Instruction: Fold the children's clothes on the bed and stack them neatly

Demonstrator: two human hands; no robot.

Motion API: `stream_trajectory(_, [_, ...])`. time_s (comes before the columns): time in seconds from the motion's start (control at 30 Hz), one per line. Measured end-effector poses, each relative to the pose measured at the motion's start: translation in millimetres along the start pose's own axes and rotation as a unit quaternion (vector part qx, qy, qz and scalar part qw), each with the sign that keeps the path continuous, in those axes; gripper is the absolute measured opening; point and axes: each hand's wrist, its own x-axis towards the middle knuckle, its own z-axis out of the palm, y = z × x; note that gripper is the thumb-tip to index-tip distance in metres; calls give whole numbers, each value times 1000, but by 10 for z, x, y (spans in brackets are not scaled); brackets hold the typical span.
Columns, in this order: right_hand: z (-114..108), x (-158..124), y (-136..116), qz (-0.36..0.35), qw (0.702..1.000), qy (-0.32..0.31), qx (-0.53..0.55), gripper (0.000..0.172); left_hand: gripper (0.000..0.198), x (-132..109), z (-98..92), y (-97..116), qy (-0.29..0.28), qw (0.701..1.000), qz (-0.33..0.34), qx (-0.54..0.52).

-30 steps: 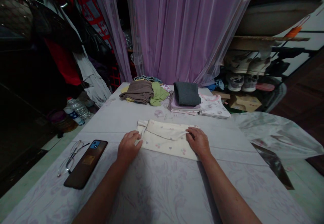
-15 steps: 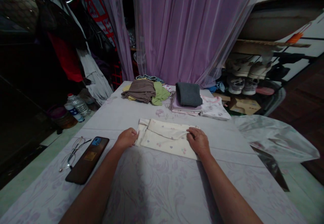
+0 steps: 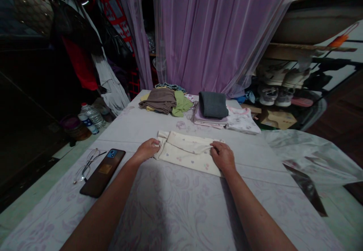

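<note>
A cream garment [image 3: 184, 152] with small printed motifs lies flat on the table, folded into a long strip. Its exact kind does not show. At its left end, my left hand [image 3: 147, 149] is closed on the edge, thumb on top, and the cloth there is bunched. On the right end rests my right hand [image 3: 223, 155], its fingers bent and pinching the upper layer, which wrinkles toward them. The fingertips of this hand are partly hidden.
Behind the garment lie a loose brown cloth [image 3: 159, 100], a green cloth [image 3: 181, 104], a folded dark grey garment [image 3: 212, 104] on a stack, and folded white printed clothes [image 3: 243, 120]. A phone [image 3: 103, 172] and glasses [image 3: 88, 166] are at the left edge.
My left hand has shifted slightly and turned, bunching the garment's left end more. The right hand keeps its hold. The whole view has moved a little.
</note>
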Motion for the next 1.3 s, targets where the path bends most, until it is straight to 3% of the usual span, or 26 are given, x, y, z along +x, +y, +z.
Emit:
stream_trajectory(0.27, [-21, -2, -28, 1, 1000, -6, -5, 28, 21, -76, -73, -149, 105, 988, 31, 107])
stream_trajectory(0.33, [-19, -1, -23, 0, 1000, -6, -4, 28, 18, -117, -78, -117, 107, 987, 25, 117])
stream_trajectory(0.47, [-12, 5, -7, -6, 1000, -4, -5, 28, 30, -231, -46, -62, 80, 986, 27, 147])
stream_trajectory(0.57, [-9, 9, -2, -8, 1000, -1, -4, 28, 23, -277, 10, -89, 58, 982, 46, 176])
stream_trajectory(0.67, [-8, 11, -2, -9, 1000, 2, -3, 28, 16, -269, 54, -154, 77, 980, 57, 175])
stream_trajectory(0.77, [-6, 11, 0, -11, 1000, 4, 2, 27, 19, -248, 62, -206, 91, 981, 25, 167])
stream_trajectory(0.87, [0, 12, 8, -10, 1000, 7, 7, 27, 20, -237, 30, -217, 71, 979, -7, 190])
stream_trajectory(1.0, [6, 13, 17, -7, 1000, 8, 15, 27, 25, -212, -60, -150, 43, 977, -11, 207])
stream_trajectory(1.1, [2, 13, 10, -4, 1000, 6, 15, 27, 35, -168, -94, -53, 61, 977, 4, 204])
stream_trajectory(1.3, [-14, 13, -6, 6, 1000, -2, 14, 27, 32, -87, 59, 179, 115, 962, 110, 223])
